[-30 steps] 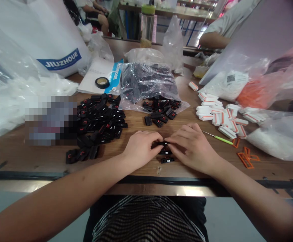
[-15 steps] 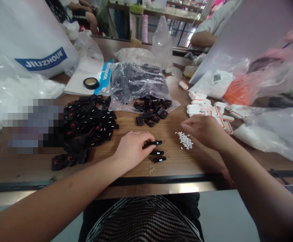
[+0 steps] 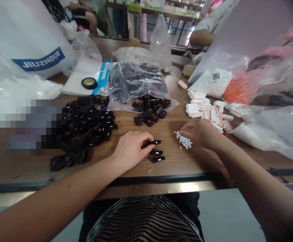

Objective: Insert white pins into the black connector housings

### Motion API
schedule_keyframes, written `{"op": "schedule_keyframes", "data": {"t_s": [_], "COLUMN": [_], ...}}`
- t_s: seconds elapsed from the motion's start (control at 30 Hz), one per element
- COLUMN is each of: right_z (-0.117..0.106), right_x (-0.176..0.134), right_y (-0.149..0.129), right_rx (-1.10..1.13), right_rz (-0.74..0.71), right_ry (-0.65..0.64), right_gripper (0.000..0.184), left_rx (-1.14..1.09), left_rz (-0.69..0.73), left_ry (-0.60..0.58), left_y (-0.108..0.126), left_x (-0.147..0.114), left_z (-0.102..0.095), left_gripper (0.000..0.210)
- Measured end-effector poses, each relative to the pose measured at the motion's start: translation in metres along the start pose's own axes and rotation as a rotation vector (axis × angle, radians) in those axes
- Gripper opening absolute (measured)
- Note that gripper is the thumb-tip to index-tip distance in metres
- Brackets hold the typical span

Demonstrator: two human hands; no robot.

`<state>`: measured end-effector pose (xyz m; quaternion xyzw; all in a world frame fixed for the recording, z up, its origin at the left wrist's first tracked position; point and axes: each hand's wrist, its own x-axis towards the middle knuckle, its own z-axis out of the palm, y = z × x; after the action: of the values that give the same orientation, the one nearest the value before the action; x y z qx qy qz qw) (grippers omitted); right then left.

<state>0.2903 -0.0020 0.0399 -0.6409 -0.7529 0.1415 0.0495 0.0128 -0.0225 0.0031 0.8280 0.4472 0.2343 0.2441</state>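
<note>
My left hand (image 3: 133,148) is closed, thumb and fingers pinching the left end of a black connector housing (image 3: 155,142). A white dot shows on that housing's face. Just below it lie a second black housing (image 3: 156,152) and a third one (image 3: 158,159), each with white dots. At the far edge of the small pile of white pins (image 3: 185,142) is my right hand (image 3: 195,132), fingertips pressed together and touching the pile. Whether a pin is between those fingertips is too small to make out.
A heap of black housings (image 3: 86,121) lies left, more (image 3: 151,111) spill from a clear bag (image 3: 138,80). White-and-orange parts (image 3: 206,109) lie beyond my right hand. A tape roll (image 3: 89,83) rests on papers (image 3: 73,75). Plastic bags (image 3: 274,134) stand right; the table's dark edge (image 3: 166,178) runs near me.
My right hand has come down from above the white pins to the pile's far edge. The left hand keeps its pinch on the housing. The whole view has shifted slightly.
</note>
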Motion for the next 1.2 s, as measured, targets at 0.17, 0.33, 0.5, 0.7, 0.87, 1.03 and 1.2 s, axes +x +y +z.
{"op": "schedule_keyframes", "data": {"t_s": [0.17, 0.33, 0.5, 0.7, 0.87, 1.03, 1.2], "right_z": [-0.002, 0.001, 0.01, 0.012, 0.004, -0.003, 0.002], "right_x": [0.001, -0.007, -0.004, 0.003, 0.001, -0.007, -0.014], "right_y": [-0.014, -0.056, -0.081, -0.083, -0.092, -0.091, -0.091], "right_rx": [0.164, 0.389, 0.25, 0.117, -0.026, -0.061, -0.075], "right_rz": [0.109, -0.228, -0.418, -0.467, -0.497, -0.548, -0.56], "right_ry": [0.004, -0.037, -0.058, -0.061, -0.092, -0.094, -0.034], "right_gripper": [0.011, 0.01, 0.009, 0.01, 0.015, 0.02, 0.018], "left_rx": [0.002, 0.002, -0.008, -0.011, 0.02, 0.017, 0.014], "left_rz": [0.003, -0.012, -0.013, 0.005, 0.007, -0.019, -0.019], "left_ry": [-0.001, 0.0, -0.014, -0.033, -0.041, -0.032, -0.023], "left_y": [0.002, 0.002, 0.002, 0.002, 0.002, 0.003, 0.003], "left_x": [0.0, 0.0, 0.0, 0.0, 0.001, 0.001, 0.001], "left_z": [-0.001, -0.001, -0.002, -0.003, -0.004, -0.003, -0.003], "left_gripper": [0.007, 0.008, 0.007, 0.006, 0.006, 0.01, 0.01]}}
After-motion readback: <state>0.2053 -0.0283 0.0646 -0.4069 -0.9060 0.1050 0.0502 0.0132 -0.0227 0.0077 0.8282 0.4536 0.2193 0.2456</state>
